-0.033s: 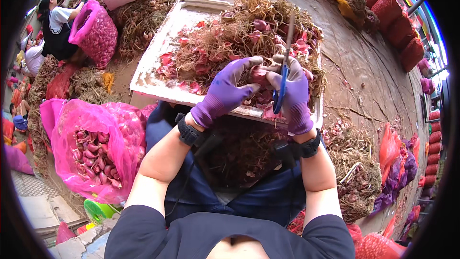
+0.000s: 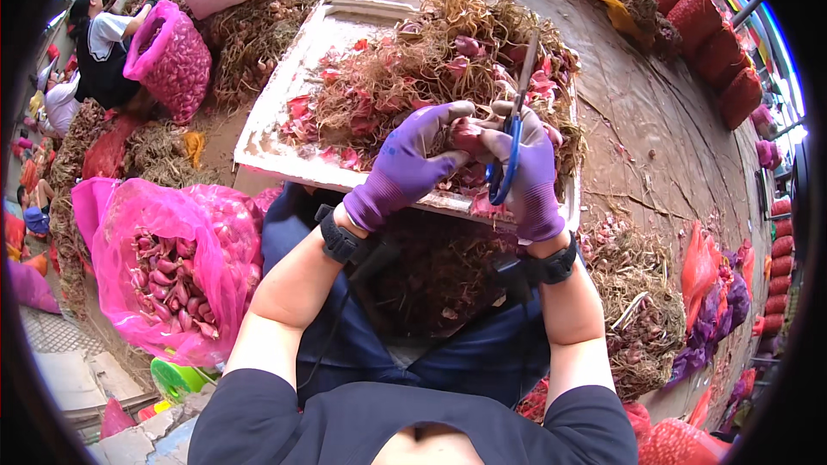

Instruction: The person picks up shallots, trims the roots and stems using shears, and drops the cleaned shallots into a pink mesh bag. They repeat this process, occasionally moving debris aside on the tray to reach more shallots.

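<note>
My left hand (image 2: 409,155), in a purple glove with grey fingertips, pinches a reddish shallot (image 2: 466,134) between thumb and fingers. My right hand (image 2: 531,174), gloved alike, has its fingers closed around blue-handled scissors (image 2: 514,148), whose blades point away from me. The right thumb and fingertips also touch the shallot's right side. Both hands are over the near edge of a white foam tray (image 2: 258,136). A heap of shallots with dry roots and stalks (image 2: 388,82), mixed with loose red skins, fills much of it.
On my left is an open pink mesh bag (image 2: 121,267) of trimmed shallots. Untrimmed bundles (image 2: 642,314) lie on my right. Filled red sacks (image 2: 693,17) line the far right. A person (image 2: 103,43) works beside another pink bag (image 2: 172,65) at the far left.
The scissors have tilted slightly, their blade tips swinging to the right. Both hands and the shallot stay almost in place.
</note>
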The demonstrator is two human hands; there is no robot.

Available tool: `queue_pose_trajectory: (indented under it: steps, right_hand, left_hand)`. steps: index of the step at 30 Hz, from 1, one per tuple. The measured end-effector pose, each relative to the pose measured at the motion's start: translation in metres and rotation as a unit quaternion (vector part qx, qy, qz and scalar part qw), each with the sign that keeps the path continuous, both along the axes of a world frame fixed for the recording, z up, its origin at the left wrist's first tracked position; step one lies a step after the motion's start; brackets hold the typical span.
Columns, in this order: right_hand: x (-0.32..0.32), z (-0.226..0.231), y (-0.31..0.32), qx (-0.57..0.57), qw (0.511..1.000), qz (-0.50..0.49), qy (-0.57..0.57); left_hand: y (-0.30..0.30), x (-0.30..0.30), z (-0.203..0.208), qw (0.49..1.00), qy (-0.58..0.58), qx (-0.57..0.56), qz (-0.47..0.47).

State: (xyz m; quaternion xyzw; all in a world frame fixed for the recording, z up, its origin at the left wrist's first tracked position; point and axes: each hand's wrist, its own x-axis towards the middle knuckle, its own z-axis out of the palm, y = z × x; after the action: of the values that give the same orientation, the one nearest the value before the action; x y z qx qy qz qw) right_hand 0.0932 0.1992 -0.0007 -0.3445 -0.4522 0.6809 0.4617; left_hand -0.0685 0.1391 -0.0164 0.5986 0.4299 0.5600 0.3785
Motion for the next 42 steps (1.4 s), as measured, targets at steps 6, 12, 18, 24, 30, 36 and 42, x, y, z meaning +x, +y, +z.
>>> queue_pose_trajectory:
  steps: [6, 12, 18, 24, 30, 36, 42]
  right_hand:
    - [0.012, 0.005, -0.012, -0.035, 0.992, 0.122, 0.012]
    - [0.008, 0.008, 0.001, -0.058, 0.998, 0.036, 0.001]
    - [-0.001, -0.007, 0.009, 0.158, 0.972, -0.065, -0.161]
    - [-0.007, -0.006, 0.004, 0.181, 0.975, -0.003, -0.126]
    - [-0.003, -0.001, 0.006, 0.095, 0.992, 0.043, -0.068]
    - [-0.002, 0.002, 0.006, 0.115, 0.991, 0.057, -0.043]
    - [0.001, 0.006, 0.001, 0.115, 0.987, 0.075, -0.084]
  left_hand:
    - [0.001, 0.004, -0.003, 0.995, 0.027, 0.082, -0.045]
    - [0.006, -0.007, 0.007, 0.872, -0.444, -0.114, -0.17]
    - [0.011, -0.022, -0.016, 0.793, -0.548, -0.183, -0.193]
    - [0.003, -0.003, -0.012, 0.947, -0.258, -0.175, -0.071]
    - [-0.002, -0.009, 0.002, 0.949, -0.184, -0.238, -0.097]
    - [-0.002, -0.005, 0.008, 0.959, -0.179, -0.217, -0.047]
    - [-0.002, -0.014, 0.002, 0.968, -0.13, -0.204, -0.059]
